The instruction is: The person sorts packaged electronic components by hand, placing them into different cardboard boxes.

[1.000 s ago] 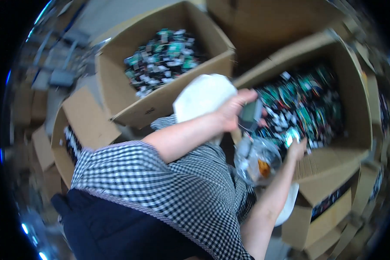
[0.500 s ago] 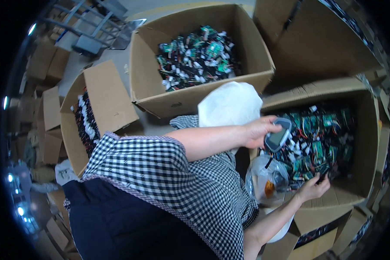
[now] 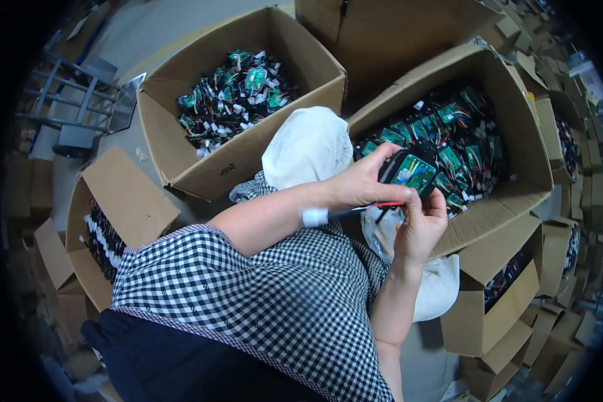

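Observation:
A green circuit board [image 3: 420, 175] with coloured wires sits against a dark, rounded backing, held up in front of me. My left hand [image 3: 363, 182] grips it from the left, thumb at the lower side and fingers at the upper edge. Closed at the board's lower right corner, my right hand [image 3: 422, 228] pinches with thumb and fingers. From the board a red and black cable [image 3: 355, 210] runs left over my left wrist to a blurred white plug [image 3: 315, 217]. Whether the grey display unit seen earlier is behind the board, I cannot tell.
Beyond my hands stands a carton [image 3: 526, 157] of wired green boards. Another carton [image 3: 164, 100] at the upper left holds more. White cloth covers [image 3: 308, 147] my knee. A smaller carton [image 3: 130, 191] stands left, an open one [image 3: 465, 321] right, a metal trolley [image 3: 74, 100] far left.
My right hand has left the carton's contents and come up to my left hand. A wired circuit board now shows there; the grey unit's display is out of sight. The view has shifted.

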Available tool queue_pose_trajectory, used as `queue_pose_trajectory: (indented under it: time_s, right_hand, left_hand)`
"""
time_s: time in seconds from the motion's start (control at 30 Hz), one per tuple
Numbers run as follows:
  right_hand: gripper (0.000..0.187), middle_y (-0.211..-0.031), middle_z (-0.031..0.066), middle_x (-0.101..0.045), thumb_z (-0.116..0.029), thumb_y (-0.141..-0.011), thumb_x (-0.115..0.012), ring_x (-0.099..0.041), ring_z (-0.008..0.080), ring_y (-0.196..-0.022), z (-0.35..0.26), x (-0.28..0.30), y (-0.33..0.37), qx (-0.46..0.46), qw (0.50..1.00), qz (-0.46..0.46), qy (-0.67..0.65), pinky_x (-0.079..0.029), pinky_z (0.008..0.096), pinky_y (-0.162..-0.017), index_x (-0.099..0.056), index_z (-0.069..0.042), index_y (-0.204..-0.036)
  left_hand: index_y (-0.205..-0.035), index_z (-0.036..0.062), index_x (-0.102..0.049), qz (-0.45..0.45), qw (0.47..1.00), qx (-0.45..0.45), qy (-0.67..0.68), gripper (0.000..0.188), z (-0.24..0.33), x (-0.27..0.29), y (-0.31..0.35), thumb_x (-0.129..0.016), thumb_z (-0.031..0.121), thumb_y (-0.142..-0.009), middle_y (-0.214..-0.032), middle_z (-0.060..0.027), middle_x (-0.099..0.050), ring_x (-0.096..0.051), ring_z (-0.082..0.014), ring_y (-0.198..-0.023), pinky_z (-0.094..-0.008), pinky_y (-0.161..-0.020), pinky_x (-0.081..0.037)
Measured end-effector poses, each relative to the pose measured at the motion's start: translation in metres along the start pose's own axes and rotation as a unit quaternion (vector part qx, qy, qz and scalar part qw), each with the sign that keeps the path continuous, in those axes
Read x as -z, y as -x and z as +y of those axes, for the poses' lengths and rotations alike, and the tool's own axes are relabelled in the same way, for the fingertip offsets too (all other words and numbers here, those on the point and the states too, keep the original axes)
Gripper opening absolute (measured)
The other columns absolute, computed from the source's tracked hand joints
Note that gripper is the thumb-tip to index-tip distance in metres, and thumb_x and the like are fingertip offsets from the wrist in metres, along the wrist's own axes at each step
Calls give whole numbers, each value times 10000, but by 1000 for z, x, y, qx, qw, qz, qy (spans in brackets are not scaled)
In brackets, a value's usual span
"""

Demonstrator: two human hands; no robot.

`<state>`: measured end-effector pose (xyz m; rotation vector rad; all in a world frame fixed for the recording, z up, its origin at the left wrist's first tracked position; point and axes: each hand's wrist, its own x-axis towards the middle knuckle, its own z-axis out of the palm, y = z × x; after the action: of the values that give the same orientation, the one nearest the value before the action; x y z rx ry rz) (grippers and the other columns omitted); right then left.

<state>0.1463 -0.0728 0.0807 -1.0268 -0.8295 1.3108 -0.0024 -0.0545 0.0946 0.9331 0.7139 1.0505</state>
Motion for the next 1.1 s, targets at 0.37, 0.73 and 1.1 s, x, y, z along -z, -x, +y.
queue_pose_trajectory:
  time_s: [0.37, 0.73, 1.1]
  right_hand:
    - [449, -1205, 119, -526, 36, -843, -573, -520, 161, -1057, 1, 29, -21, 10, 997, -8, -79, -432, 287, -908, -432, 16, -1269]
    - [347, -1099, 60, -540, -100, -881, -597, -533, 122, -922, 30, 32, -22, 34, 991, 64, -109, -418, 247, -861, -470, 18, -1181]
    - [169, -818, 148, -649, -187, -749, -647, -629, 333, -755, 98, 169, -33, -90, 758, 153, 628, -490, 409, -673, -660, -66, -866]
  left_hand:
    - [-1315, 30, -248, -86, 986, 141, -35, 622, -23, -16, -23, -640, 147, -846, -1166, -106, -440, -469, -130, -1039, -263, -835, -427]
    - [-1328, 88, -321, -8, 981, 191, 27, 535, -60, 6, -11, -591, 226, -887, -1028, -82, -567, -612, -162, -753, -267, -635, -511]
    - [-1123, 48, -441, 66, 986, 150, 24, 345, -47, 28, -28, -582, 265, -893, -841, -94, -570, -505, -118, -542, -212, -452, -413]
